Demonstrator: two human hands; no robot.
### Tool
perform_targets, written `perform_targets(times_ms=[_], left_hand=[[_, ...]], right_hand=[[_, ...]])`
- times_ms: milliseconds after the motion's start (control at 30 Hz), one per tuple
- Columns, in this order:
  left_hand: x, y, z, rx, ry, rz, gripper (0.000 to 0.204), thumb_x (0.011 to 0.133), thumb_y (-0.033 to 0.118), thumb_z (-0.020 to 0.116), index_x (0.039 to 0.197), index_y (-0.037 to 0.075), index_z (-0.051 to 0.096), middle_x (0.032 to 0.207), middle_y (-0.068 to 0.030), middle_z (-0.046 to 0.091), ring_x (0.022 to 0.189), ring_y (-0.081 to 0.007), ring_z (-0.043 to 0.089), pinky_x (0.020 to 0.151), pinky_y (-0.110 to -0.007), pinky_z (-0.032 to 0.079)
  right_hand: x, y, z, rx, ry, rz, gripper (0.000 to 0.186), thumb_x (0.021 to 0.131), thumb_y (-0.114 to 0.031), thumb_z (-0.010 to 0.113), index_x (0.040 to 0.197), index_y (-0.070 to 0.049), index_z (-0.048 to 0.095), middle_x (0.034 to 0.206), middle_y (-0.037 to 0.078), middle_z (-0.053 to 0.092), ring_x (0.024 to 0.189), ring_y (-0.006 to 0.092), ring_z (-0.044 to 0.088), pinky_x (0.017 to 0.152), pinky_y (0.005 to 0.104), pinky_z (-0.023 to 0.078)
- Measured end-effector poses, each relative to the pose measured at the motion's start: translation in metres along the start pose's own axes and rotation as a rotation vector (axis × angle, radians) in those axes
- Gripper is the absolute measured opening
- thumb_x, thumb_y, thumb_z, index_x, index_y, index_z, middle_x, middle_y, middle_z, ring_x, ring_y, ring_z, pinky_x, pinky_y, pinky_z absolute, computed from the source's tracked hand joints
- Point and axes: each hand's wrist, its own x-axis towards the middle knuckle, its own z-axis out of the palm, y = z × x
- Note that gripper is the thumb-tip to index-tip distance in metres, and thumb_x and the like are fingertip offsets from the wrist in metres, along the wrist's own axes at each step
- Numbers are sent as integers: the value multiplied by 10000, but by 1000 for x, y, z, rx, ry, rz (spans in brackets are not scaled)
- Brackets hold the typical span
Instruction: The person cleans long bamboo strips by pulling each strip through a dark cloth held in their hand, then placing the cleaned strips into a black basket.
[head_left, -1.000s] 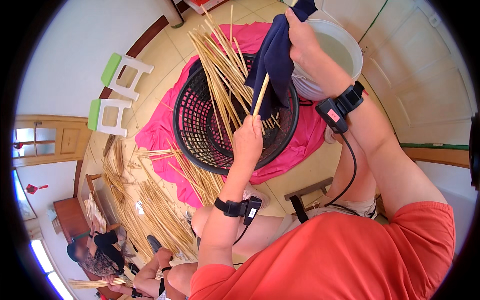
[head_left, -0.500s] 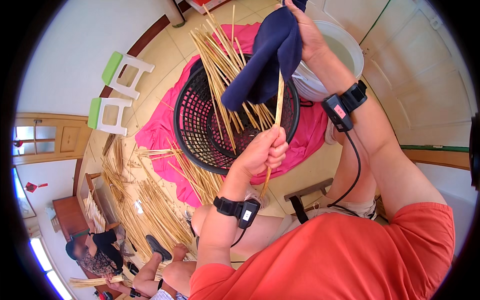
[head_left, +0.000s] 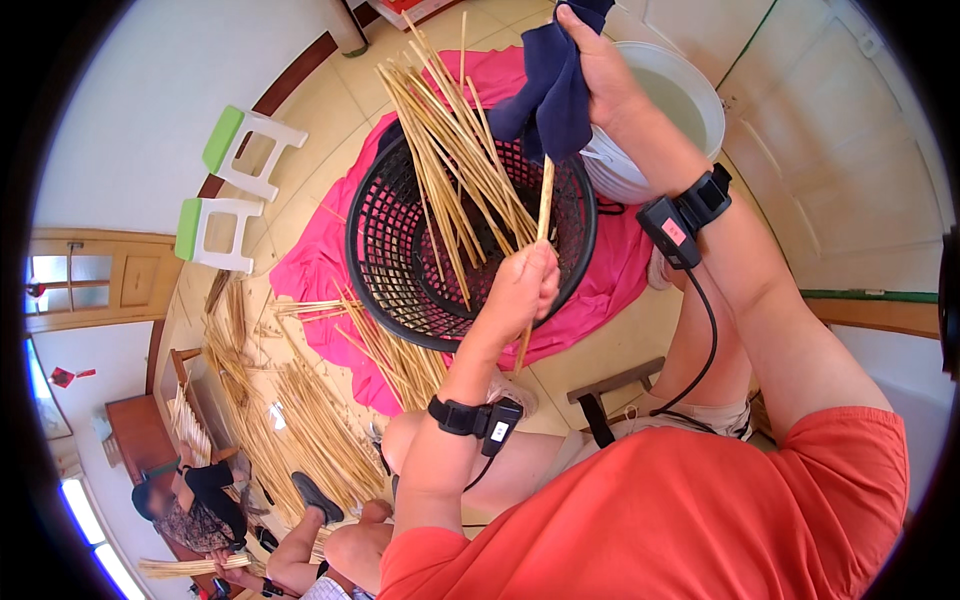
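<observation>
My left hand (head_left: 524,285) is closed on a pale stick (head_left: 546,196) above the black lattice basket (head_left: 374,272). Higher up, my right hand (head_left: 602,78) grips a navy cloth (head_left: 548,98) wrapped round the upper part of that stick, whose top end is hidden. Several loose sticks (head_left: 445,175) lean inside the basket and poke above its back rim. The basket stands on crumpled pink fabric (head_left: 315,275). A white bucket (head_left: 698,118) of cloudy water stands right behind my right forearm.
Two green-topped stools (head_left: 225,230) stand at back left. Piles of sticks (head_left: 320,440) lie on the tiles at lower left. Two other people sit there, one in dark patterned clothing (head_left: 200,520) holding sticks, the other with bare legs showing. A pale door (head_left: 820,140) is at the right.
Since a second ago my left hand has moved right and shifted its grip on the stick, whose lower end now reaches below it. The cloth swung down-left, then drew back up.
</observation>
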Motion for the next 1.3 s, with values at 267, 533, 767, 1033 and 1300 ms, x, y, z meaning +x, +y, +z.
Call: perform_targets(times_ms=[267, 533, 767, 1033, 1300], left_hand=[[11, -6, -6, 285, 144, 103, 343, 956, 331, 357, 724, 78, 363, 498, -18, 367, 423, -138, 355, 371, -257, 283], [26, -12, -8, 1109, 646, 456, 258, 926, 221, 430, 776, 11, 451, 593, -220, 524, 529, -368, 536, 434, -418, 392], [6, 15, 9, -288, -259, -132, 386, 963, 397, 291, 683, 131, 302, 522, 51, 221, 415, -48, 185, 365, -199, 168], [25, -1, -9, 876, 478, 418, 293, 936, 258, 416, 770, 20, 458, 533, -142, 503, 455, -317, 481, 419, -352, 381], [18, -5, -2, 272, 235, 124, 320, 953, 305, 382, 741, 68, 421, 495, -19, 416, 359, -164, 358, 340, -273, 298]], right_hand=[[-1, 3, 2, -64, 33, -66, 277, 873, -331, 553, 819, -60, 567, 692, 42, 598, 557, 173, 579, 525, 319, 500], [4, 26, -8, -283, 317, -266, 273, 888, -293, 535, 795, -36, 559, 669, 26, 567, 595, 123, 544, 568, 291, 474], [-5, -6, -5, -52, -61, -14, 237, 869, -312, 568, 823, -80, 560, 700, 29, 595, 590, 136, 585, 539, 294, 503], [-3, 10, -3, -108, 114, -128, 259, 882, -301, 542, 812, -53, 559, 685, 34, 586, 568, 154, 567, 524, 316, 498], [-1, 17, -2, -144, 111, -120, 260, 890, -291, 528, 809, -47, 567, 667, 29, 574, 546, 149, 549, 524, 306, 484]])
